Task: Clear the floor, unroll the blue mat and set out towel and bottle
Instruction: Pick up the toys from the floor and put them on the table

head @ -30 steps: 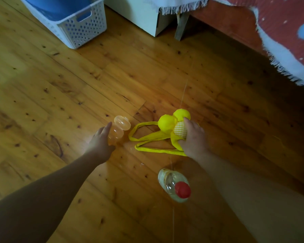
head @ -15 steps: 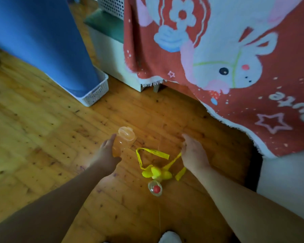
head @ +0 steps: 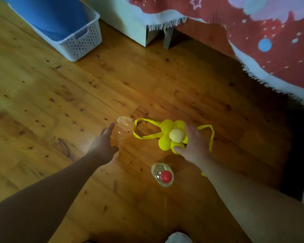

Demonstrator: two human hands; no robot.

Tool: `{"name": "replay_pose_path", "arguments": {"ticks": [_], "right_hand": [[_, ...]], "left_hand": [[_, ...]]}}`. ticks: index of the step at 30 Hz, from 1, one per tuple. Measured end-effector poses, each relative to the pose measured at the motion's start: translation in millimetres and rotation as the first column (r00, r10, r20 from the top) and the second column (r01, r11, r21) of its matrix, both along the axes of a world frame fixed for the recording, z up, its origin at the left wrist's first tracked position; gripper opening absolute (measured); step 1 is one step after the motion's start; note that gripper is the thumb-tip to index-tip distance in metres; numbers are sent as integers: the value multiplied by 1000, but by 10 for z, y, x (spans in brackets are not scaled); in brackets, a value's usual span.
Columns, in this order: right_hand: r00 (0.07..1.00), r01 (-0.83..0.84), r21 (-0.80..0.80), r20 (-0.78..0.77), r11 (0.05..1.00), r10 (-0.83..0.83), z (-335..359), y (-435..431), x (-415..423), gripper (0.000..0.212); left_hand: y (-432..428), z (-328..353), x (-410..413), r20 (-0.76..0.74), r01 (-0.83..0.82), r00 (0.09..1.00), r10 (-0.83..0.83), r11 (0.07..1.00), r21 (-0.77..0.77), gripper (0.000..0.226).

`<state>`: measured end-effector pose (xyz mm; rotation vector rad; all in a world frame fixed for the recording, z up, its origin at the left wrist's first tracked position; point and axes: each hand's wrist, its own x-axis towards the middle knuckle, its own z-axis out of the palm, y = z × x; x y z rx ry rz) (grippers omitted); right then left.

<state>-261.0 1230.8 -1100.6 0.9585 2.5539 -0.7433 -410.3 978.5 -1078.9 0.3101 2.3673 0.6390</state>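
A see-through bottle with a red cap [head: 162, 175] stands on the wooden floor between my forearms. The rolled blue mat [head: 56, 14] stands in a white perforated basket [head: 82, 42] at the top left. My left hand [head: 104, 142] holds a clear orange cup with a lid [head: 122, 126], with fingers on its far side and thumb on the near side. My right hand [head: 193, 144] grips a yellow flower-shaped toy with long straps [head: 167, 135] lying on the floor. No towel is in view.
A red patterned blanket with a white fringe [head: 253, 37] hangs over furniture at the top right. A pale cabinet [head: 130, 23] stands behind the basket. Bare wooden floor [head: 42, 102] spreads to the left. A white shoe tip [head: 176, 237] shows at the bottom edge.
Half a second ago my right hand hovered open beside the yellow straps; now it grips the flower toy. My left hand stays at the orange cup. The view has dropped closer to the floor.
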Motion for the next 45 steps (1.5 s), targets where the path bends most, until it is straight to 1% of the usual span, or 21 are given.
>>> {"name": "replay_pose_path", "arguments": {"ticks": [4,6,8,11,13,17,18,20,23,26,28,32,33,37,39,41,45], "right_hand": [[992,-60,55,118,997,53,-523,93,-101,117],[992,-86,90,105,992,76,-731,138,-208,123],[994,-82,76,84,994,75,-904,162,-328,128],[987,-92,45,136,995,85,-1068,110,-442,128],[980,-103,43,178,994,94,-1110,32,-456,117],[988,-132,82,89,988,125,-1011,-12,-481,76],[990,-126,82,67,989,121,-944,-12,-474,72],[995,-96,79,43,992,93,-720,-19,-487,72],[999,-46,62,-22,997,47,-146,-53,-522,78],[994,-46,41,-101,998,49,670,-55,-530,80],[993,-43,37,-111,998,47,1391,-16,-500,81],[989,-4,44,-144,999,10,2804,108,-401,83],[987,-2,41,-162,999,9,3047,118,-380,83],[964,28,71,-264,997,-9,4482,371,-279,86],[952,44,99,-306,994,-11,5242,550,-218,87],[934,65,110,-356,992,-22,5778,684,-192,89],[889,107,146,-457,983,-29,6952,1007,-38,93]], "left_hand": [[-4,-462,-8,-5,-13,1000,13,1000,-26,89],[6,-597,-54,-23,-13,1000,12,999,-52,87],[17,-693,-113,-45,-19,999,16,998,-52,87],[13,-758,-209,-60,-34,998,31,998,-52,86],[-9,-752,-226,-65,-39,997,35,997,-70,87],[-45,-625,-246,-75,-42,997,35,995,-93,88],[-45,-573,-250,-81,-43,996,35,995,-91,88],[-32,-395,-259,-99,-40,995,31,996,-85,87],[14,67,-242,-96,-29,995,22,997,-74,85],[112,759,-240,-70,-13,997,12,1000,-18,86],[209,1398,-265,-60,-7,998,9,999,34,86],[471,2741,-314,-109,73,992,-67,996,56,88],[523,2984,-306,-114,89,990,-82,995,53,88],[860,4355,-369,-158,146,978,-133,987,73,90],[1062,5104,-389,-206,191,964,-168,977,97,90],[1206,5665,-393,-249,215,951,-186,972,96,89],[1479,6805,-394,-313,304,921,-233,931,201,78]]}}
